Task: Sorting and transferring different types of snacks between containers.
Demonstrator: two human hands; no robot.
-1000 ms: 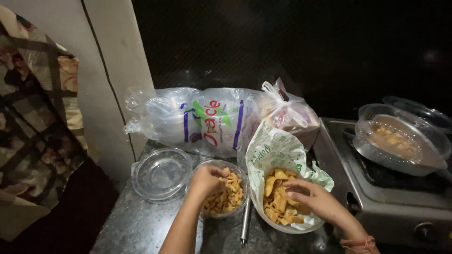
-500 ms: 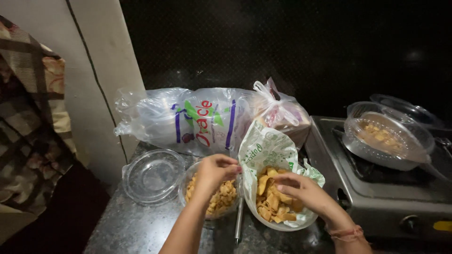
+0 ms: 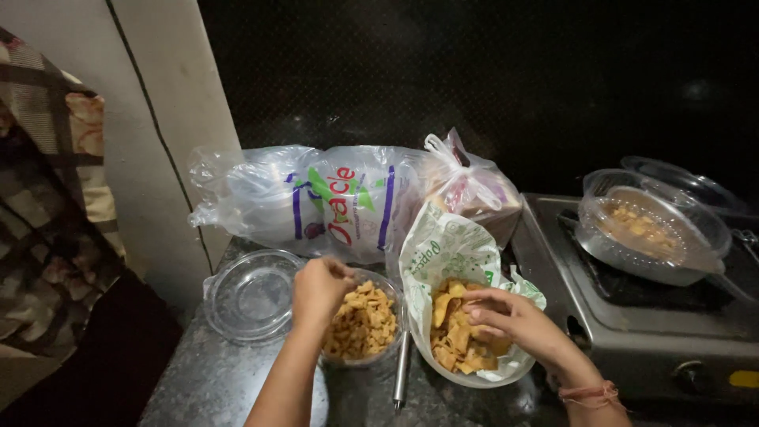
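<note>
**Golden fried snacks being handled on a dark kitchen counter**

Golden-brown fried snack pieces fill a small clear plastic container (image 3: pixel 365 323) near the front of a dark speckled counter (image 3: pixel 205 379). The left hand (image 3: pixel 320 286) hovers over the container's left edge, fingers bunched together, pinching a few pieces. Just right of it stands an open white plastic bag with green print (image 3: pixel 449 251), holding larger yellow-orange chips (image 3: pixel 455 336). The right hand (image 3: pixel 506 315) rests inside the bag's mouth, fingers curled loosely on the chips; a reddish thread circles the wrist. A slim metal utensil handle (image 3: pixel 402 370) lies between container and bag.

Left of the container sits a clear round lid (image 3: pixel 251 294). Behind, a long clear plastic sleeve of stacked containers (image 3: pixel 316 202) lies on its side, with a label in red, green and purple. Beside it is a knotted pinkish-white bag (image 3: pixel 470 183). At right, on a steel gas stove (image 3: pixel 632 316), rests a covered clear container of snacks (image 3: pixel 652 225).
</note>
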